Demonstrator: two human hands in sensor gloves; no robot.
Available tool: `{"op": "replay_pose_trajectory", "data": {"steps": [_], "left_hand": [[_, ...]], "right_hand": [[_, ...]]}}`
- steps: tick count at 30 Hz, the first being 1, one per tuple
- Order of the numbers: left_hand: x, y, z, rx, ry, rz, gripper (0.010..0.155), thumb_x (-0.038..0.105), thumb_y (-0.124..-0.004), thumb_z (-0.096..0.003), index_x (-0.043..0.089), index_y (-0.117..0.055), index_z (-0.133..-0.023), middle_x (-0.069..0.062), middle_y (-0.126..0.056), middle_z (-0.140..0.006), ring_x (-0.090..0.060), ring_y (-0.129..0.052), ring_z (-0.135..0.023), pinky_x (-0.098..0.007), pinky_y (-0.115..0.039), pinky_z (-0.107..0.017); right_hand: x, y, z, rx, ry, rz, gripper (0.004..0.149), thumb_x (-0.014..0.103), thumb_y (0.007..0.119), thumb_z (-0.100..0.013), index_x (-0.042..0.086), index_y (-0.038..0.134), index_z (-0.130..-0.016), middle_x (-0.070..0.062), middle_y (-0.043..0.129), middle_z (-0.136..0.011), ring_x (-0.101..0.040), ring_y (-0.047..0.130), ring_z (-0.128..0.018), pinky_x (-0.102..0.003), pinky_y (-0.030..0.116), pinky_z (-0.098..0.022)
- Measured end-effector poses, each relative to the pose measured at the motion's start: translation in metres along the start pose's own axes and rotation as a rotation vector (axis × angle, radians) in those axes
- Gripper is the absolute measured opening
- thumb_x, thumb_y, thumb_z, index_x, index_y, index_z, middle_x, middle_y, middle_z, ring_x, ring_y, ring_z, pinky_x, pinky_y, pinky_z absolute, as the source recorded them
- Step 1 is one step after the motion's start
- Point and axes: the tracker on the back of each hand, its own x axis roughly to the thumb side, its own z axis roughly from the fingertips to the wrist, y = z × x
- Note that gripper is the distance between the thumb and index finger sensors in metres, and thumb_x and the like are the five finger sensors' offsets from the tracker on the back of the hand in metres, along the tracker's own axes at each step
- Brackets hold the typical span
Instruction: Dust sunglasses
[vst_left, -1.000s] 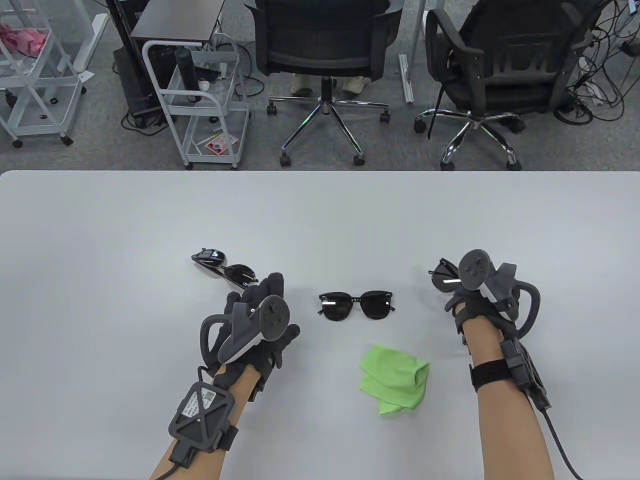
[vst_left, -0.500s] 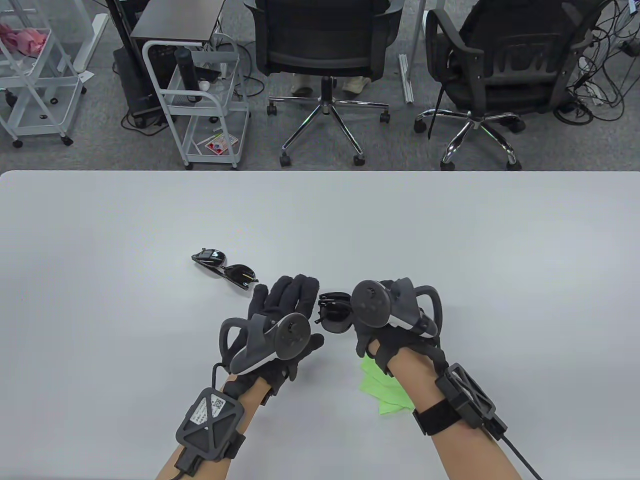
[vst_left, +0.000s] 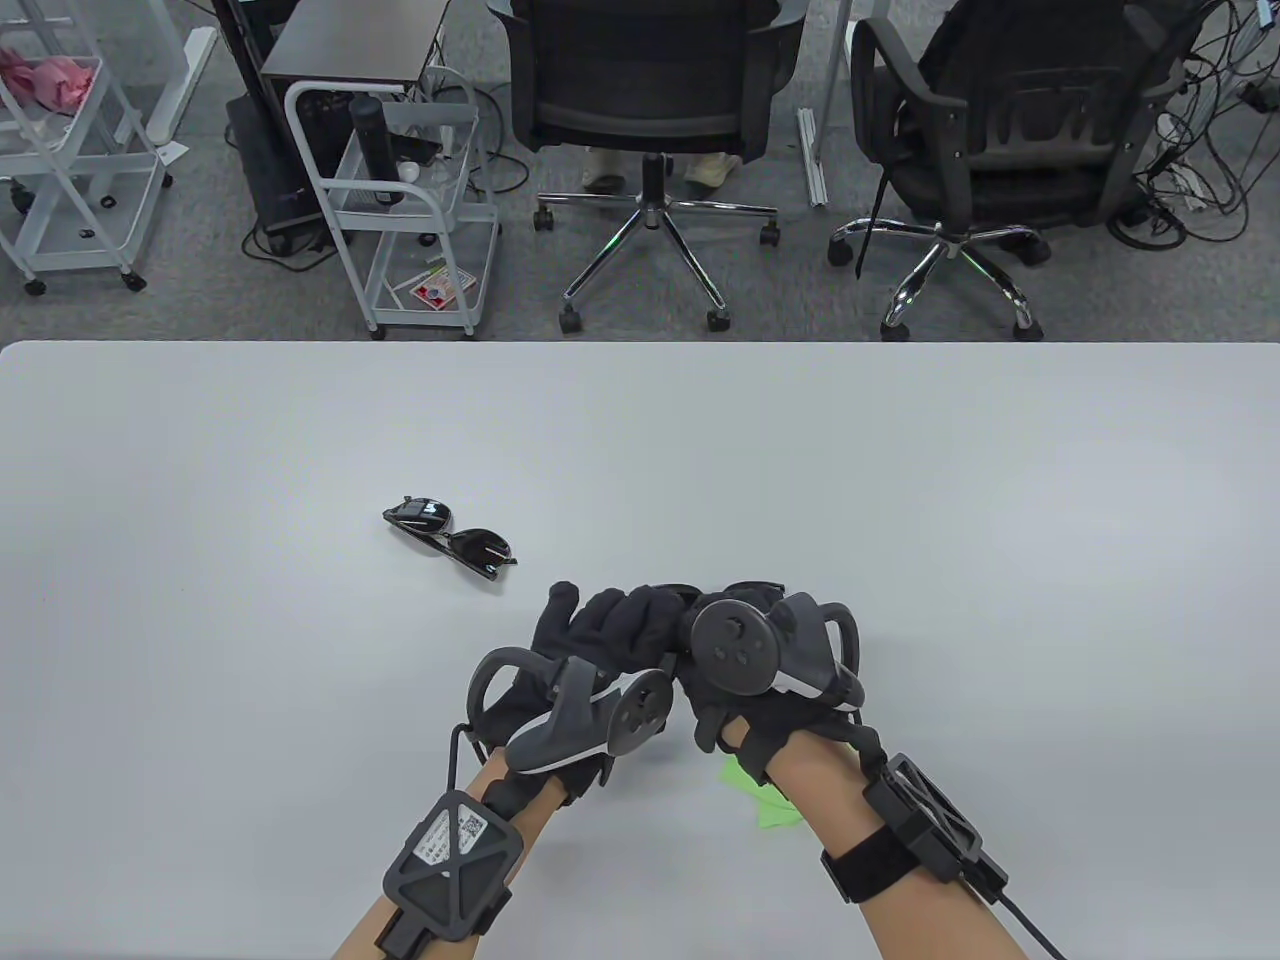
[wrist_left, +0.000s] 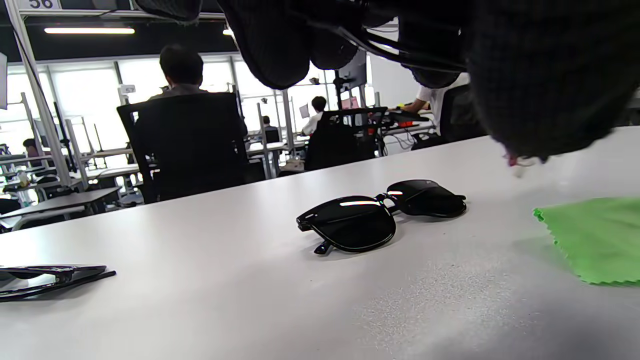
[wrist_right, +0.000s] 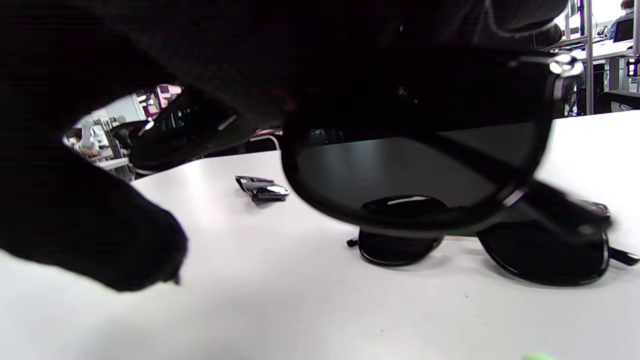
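My right hand (vst_left: 722, 602) holds a pair of dark sunglasses (wrist_right: 415, 170) a little above the table. The left hand (vst_left: 612, 625) meets it, its fingers (wrist_left: 275, 45) curled onto the thin frame (wrist_left: 380, 49). A second black pair (wrist_left: 360, 225) lies flat on the table under both hands, also in the right wrist view (wrist_right: 545, 255) and hidden in the table view. The green cloth (vst_left: 770, 806) lies near my right wrist, mostly covered, and shows at the right of the left wrist view (wrist_left: 595, 240).
A third, folded pair of sunglasses (vst_left: 450, 540) lies on the white table (vst_left: 900, 460) to the left of my hands, seen too in the right wrist view (wrist_right: 262, 189). Office chairs and wire carts stand beyond the far edge.
My right hand carried its sunglasses from the right side to the middle, over the lying pair. The left hand moved right and closed its fingers onto them. The cloth is now mostly covered.
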Motion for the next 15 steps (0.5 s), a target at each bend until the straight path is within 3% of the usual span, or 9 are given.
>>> {"op": "replay_pose_trajectory", "data": {"steps": [3,11,15], "left_hand": [[-0.0007,0.0025,0.0001,0.035,0.005,0.003,0.095,0.064,-0.091,-0.0248,0.039,-0.049,-0.106,0.016,-0.066,-0.108,-0.012,-0.085,-0.096,-0.053,-0.057,-0.08],[-0.0019,0.0042,0.0001,0.043,0.022,0.013,0.096,0.067,-0.089,-0.0216,0.039,-0.051,-0.105,0.016,-0.068,-0.105,-0.011,-0.086,-0.094,-0.052,-0.058,-0.079],[-0.0028,0.0056,-0.0017,0.047,0.048,0.006,0.091,0.064,-0.095,-0.0205,0.041,-0.057,-0.1,0.019,-0.072,-0.101,-0.009,-0.092,-0.088,-0.05,-0.061,-0.078]], "right_hand": [[0.0014,-0.0017,0.0017,-0.016,-0.01,0.015,0.041,0.032,0.092,-0.042,0.011,0.09,-0.077,-0.015,0.089,-0.087,-0.046,0.084,-0.081,-0.068,0.059,-0.06],[0.0017,-0.0037,0.0034,-0.059,-0.036,0.02,0.041,0.032,0.093,-0.042,0.012,0.091,-0.077,-0.014,0.089,-0.087,-0.045,0.085,-0.082,-0.068,0.059,-0.061],[0.0023,-0.0034,0.004,-0.064,-0.06,0.029,0.041,0.034,0.093,-0.042,0.013,0.091,-0.077,-0.013,0.089,-0.087,-0.045,0.085,-0.083,-0.069,0.058,-0.061]]}}
